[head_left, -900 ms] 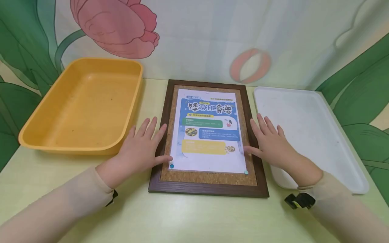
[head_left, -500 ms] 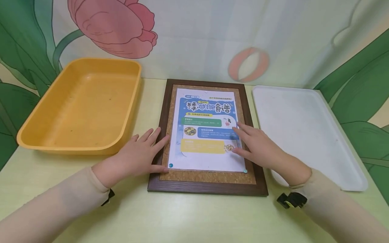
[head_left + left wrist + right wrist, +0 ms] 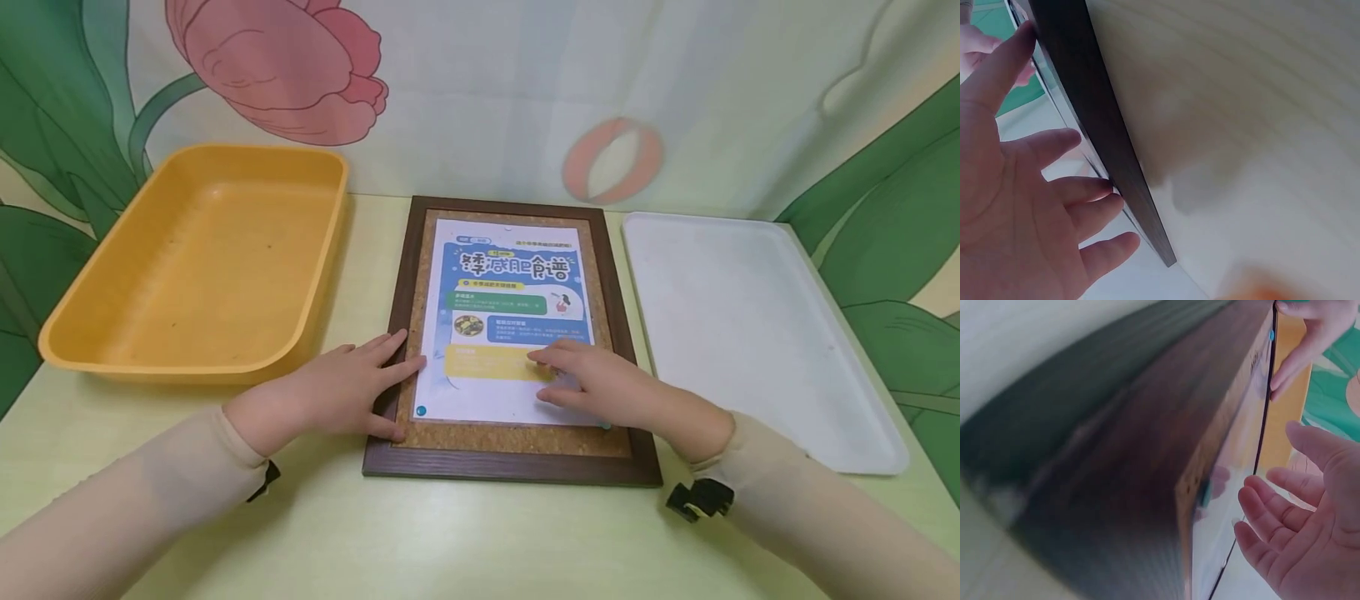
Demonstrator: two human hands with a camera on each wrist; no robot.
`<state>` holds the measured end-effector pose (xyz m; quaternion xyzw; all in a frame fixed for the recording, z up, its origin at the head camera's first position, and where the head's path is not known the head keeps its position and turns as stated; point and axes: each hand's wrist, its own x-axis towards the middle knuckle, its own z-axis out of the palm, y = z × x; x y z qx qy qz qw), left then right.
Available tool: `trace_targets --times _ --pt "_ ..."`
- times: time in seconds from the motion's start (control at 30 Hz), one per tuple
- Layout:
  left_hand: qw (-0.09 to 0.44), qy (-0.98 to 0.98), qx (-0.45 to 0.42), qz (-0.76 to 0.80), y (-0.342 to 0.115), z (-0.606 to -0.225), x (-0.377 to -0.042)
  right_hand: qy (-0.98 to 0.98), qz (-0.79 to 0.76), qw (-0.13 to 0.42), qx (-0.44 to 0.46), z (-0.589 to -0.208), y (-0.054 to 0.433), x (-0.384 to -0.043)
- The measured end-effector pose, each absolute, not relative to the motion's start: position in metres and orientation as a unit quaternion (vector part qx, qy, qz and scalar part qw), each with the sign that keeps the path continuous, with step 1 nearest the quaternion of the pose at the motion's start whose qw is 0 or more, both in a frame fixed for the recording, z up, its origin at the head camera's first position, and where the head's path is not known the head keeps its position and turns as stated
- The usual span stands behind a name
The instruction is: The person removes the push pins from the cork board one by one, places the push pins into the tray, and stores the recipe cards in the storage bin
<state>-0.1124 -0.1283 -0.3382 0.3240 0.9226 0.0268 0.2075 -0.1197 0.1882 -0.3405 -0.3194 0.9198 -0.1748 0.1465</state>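
Note:
A brown-framed cork board (image 3: 513,440) lies flat in the middle of the table in the head view, with a printed poster (image 3: 480,400) fixed on it. A teal pushpin (image 3: 422,411) sits at the poster's lower left corner; another at the lower right is partly hidden by the right wrist. My left hand (image 3: 330,392) rests with spread fingers on the left side of the frame (image 3: 1094,112). Over the poster's lower right part is my right hand (image 3: 611,382), its fingers loosely bent and holding nothing. In the right wrist view the right hand's palm (image 3: 1310,531) faces the poster's surface.
A yellow plastic bin (image 3: 187,367) stands to the left on the pale green table (image 3: 450,542). To the right lies a flat white tray (image 3: 750,333). Behind them hangs a curtain (image 3: 480,100) printed with flowers and leaves.
My right hand has moved left from the frame's right edge to over the poster's lower part, its fingers bending more. My left hand has slid slightly down along the left side.

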Motion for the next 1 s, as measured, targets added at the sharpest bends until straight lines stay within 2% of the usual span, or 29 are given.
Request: trace_targets --times 0.53,1.0 --pt "0.238 0.913 0.329 0.033 -0.130 -0.330 -0.113 0.874 -0.222 0.234 -0.363 -0.344 0.138 -0.124" --pt "0.248 0.901 0.342 0.100 -0.133 -0.334 -0.114 0.866 -0.207 0.236 -0.390 -0.350 0.106 -0.124"
